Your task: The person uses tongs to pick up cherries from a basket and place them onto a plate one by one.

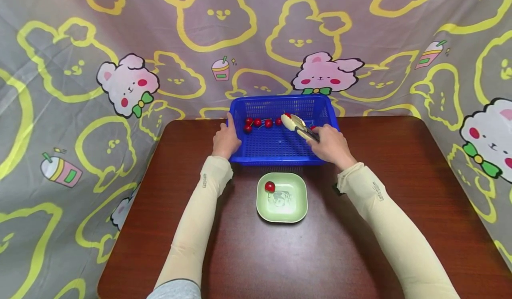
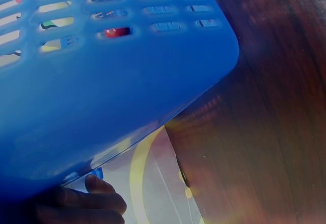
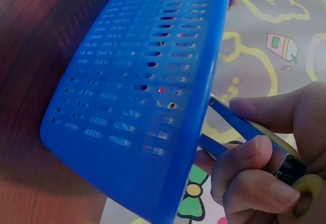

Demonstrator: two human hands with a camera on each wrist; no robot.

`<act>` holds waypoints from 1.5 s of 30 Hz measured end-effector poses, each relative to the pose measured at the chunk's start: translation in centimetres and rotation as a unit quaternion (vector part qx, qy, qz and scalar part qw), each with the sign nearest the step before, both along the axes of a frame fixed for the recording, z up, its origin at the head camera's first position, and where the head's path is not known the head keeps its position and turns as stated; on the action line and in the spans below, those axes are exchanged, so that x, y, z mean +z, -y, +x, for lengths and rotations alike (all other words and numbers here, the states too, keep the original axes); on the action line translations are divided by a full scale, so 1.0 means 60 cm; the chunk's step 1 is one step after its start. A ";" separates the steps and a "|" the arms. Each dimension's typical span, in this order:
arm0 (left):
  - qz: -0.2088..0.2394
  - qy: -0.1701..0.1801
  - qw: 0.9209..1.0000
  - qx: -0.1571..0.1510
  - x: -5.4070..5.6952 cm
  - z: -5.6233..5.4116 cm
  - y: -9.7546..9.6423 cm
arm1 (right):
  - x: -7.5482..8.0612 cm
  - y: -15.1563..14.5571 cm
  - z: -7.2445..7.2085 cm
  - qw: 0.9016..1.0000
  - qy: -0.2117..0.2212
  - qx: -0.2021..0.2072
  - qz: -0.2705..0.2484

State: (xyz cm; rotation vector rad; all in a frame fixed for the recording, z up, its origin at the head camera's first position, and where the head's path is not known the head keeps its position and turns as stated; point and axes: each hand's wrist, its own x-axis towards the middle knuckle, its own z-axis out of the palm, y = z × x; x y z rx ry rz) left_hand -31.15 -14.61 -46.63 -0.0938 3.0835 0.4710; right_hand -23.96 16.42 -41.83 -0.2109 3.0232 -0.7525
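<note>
My left hand [image 1: 226, 140] holds the left rim of a blue plastic basket [image 1: 280, 160], its fingers [image 2: 104, 201] showing beside the basket wall in the left wrist view. In my right hand [image 1: 331, 144] is a pair of tongs [image 1: 301, 128] with cream tips, gripped by the handles and reaching over the basket's right part. At the tips of the tongs a red cherry [image 1: 287, 115] shows. Several more cherries [image 1: 268, 123] with stems lie along the back of the basket floor. The tong tips are hidden behind the basket wall in the right wrist view.
A light green square dish [image 1: 294, 214] stands in front of the basket, with one cherry [image 1: 270, 186] in its back left part. Beneath them is a dark brown wooden table [image 1: 168, 188]. A patterned cloth [image 1: 256, 28] hangs behind and at both sides.
</note>
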 end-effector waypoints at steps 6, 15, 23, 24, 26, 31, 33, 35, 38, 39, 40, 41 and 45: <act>0.002 -0.008 1.000 -0.001 -0.002 0.000 0.000 | 0.005 -0.002 0.018 1.000 -0.005 0.010 -0.010; 0.004 -0.003 1.000 -0.004 0.000 0.001 0.000 | 0.020 -0.011 0.050 0.999 -0.022 0.024 -0.020; 0.000 -0.013 1.000 -0.008 -0.004 -0.003 0.000 | 0.033 -0.023 0.084 0.998 -0.041 0.030 -0.027; 0.001 -0.011 1.000 -0.010 -0.005 -0.003 0.000 | 0.033 -0.025 0.089 0.998 -0.041 0.030 -0.029; 0.003 -0.008 1.000 -0.013 -0.006 -0.003 0.001 | 0.034 -0.027 0.097 0.998 -0.041 0.030 -0.032; 0.005 -0.007 1.000 -0.005 -0.004 -0.001 0.002 | 0.036 -0.028 0.112 0.998 -0.045 0.039 -0.036; 0.005 -0.006 1.000 -0.005 -0.001 0.000 0.001 | 0.037 -0.029 0.118 0.997 -0.048 0.041 -0.036; 0.006 -0.005 1.000 -0.008 0.001 0.001 0.001 | 0.038 -0.032 0.125 0.997 -0.050 0.042 -0.037; 0.010 -0.003 1.000 -0.007 0.001 0.001 0.003 | 0.036 -0.035 0.137 0.997 -0.055 0.050 -0.037; 0.012 -0.002 1.000 -0.006 0.000 0.001 0.005 | 0.035 -0.036 0.142 0.996 -0.058 0.055 -0.038; 0.012 -0.001 1.000 -0.006 -0.001 0.001 0.006 | 0.035 -0.037 0.147 0.996 -0.060 0.059 -0.038; 0.013 0.000 1.000 -0.006 -0.002 0.001 0.007 | 0.034 -0.037 0.153 0.995 -0.066 0.063 -0.037; 0.014 0.001 1.000 -0.007 -0.003 0.002 0.005 | 0.036 -0.042 0.177 0.993 -0.077 0.075 -0.037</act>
